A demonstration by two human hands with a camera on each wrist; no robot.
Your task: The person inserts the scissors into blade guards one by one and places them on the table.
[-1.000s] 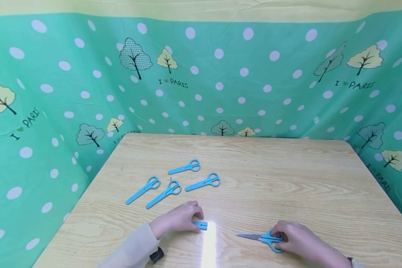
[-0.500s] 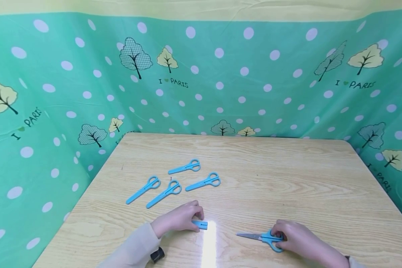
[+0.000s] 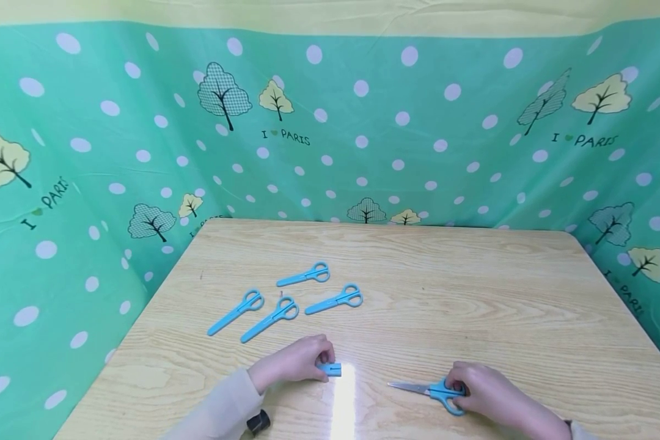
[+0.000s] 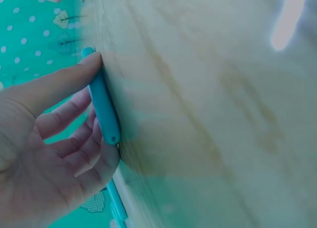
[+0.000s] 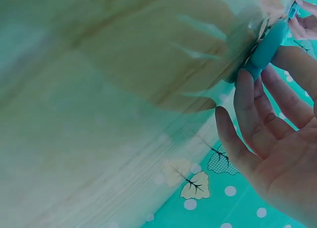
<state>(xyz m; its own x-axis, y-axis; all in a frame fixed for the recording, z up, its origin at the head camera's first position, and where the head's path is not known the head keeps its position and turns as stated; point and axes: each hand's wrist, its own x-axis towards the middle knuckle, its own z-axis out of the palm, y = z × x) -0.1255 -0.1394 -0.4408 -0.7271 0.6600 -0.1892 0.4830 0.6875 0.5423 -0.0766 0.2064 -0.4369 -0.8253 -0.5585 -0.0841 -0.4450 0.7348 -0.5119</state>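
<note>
In the head view my left hand [image 3: 299, 359] pinches a blue scissors sheath [image 3: 332, 370] low over the table, its slotted end pointing right. The left wrist view shows the thumb and fingers on the long blue sheath [image 4: 104, 109], whose rounded end has a small hole. To the right, my right hand [image 3: 486, 390] grips a pair of scissors [image 3: 441, 391] by its blue handles. Their bare metal blades point left towards the sheath, with a gap of table between. Seen from the right wrist, fingers and thumb hold the blue handle [image 5: 267, 50]; the blades are mostly hidden there.
Several sheathed blue scissors [image 3: 269, 319] lie on the wooden table [image 3: 473, 281], left of centre and beyond my left hand. A small black object [image 3: 258, 421] is beside the left sleeve. A green dotted curtain [image 3: 363, 116] stands behind the table and along its sides.
My left fingers have shifted slightly on the sheath. The right hand and its scissors stay practically where they were, and the other scissors have not moved.
</note>
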